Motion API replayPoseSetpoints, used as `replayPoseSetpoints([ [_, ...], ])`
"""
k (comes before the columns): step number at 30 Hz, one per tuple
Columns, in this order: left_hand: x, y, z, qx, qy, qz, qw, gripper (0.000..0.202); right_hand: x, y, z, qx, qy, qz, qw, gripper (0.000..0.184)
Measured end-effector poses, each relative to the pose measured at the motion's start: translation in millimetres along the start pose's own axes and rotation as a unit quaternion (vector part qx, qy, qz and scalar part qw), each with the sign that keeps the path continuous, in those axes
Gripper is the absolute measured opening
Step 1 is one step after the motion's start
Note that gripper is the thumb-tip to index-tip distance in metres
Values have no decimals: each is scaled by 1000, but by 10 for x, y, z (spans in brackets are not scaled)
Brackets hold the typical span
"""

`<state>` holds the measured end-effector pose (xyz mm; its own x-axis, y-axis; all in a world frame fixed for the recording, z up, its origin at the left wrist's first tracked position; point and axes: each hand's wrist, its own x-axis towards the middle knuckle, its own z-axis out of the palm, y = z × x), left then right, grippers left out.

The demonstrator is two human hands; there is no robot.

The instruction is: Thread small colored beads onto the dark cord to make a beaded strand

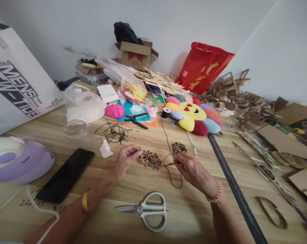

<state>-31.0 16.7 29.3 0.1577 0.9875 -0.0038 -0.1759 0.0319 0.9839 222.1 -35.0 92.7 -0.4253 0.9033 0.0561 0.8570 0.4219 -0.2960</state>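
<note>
Scissors [148, 210] lower centre, phone [65, 174] lower left; neither obstructs. Bead pile [150, 160] mid-desk [133, 189], just beside left hand [125, 160] fingers, pinched narrow. Right hand [191, 171] fingers pinch the beaded black cord [177, 187].

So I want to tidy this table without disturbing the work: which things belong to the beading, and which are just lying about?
In the job:
bead pile, left hand pinching at its edge
black cord, held in the right hand, a few beads strung
cord spool

Lying about:
white scissors
phone
flower cushion
pink yarn
</note>
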Motion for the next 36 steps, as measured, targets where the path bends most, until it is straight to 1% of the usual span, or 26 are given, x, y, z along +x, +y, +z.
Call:
replayPoseSetpoints([
  [4, 19, -17, -31, -15, 7, 28, 999, 15, -27, 124, -38, -31, 20, 44, 998, 15],
  [8, 36, -50, -57, -34, 29, 49, 998, 14, -46, 206, -66, -34, 43, 56, 997, 13],
  [15, 73, -26, -67, -64, 109, 44, 991, 18, -43, 233, -97, 5, 71, 27, 997, 15],
  [18, 77, -12, -69, -67, 121, 51, 989, 16, -41, 212, -117, 26, 66, 21, 997, 16],
  [24, 75, -21, -66, -60, 129, 54, 988, 16, -49, 136, -134, 51, 37, 6, 998, 14],
  [27, 77, -28, -63, -58, 120, 51, 990, 17, -43, 72, -126, 67, 29, -3, 997, 15],
  [29, 69, -28, -60, -47, 101, 45, 993, 17, -31, 19, -120, 77, 29, -16, 997, 15],
  [36, -10, -7, -27, -10, 4, 9, 1000, 19, 14, -133, -47, 117, 17, -57, 991, 15],
])
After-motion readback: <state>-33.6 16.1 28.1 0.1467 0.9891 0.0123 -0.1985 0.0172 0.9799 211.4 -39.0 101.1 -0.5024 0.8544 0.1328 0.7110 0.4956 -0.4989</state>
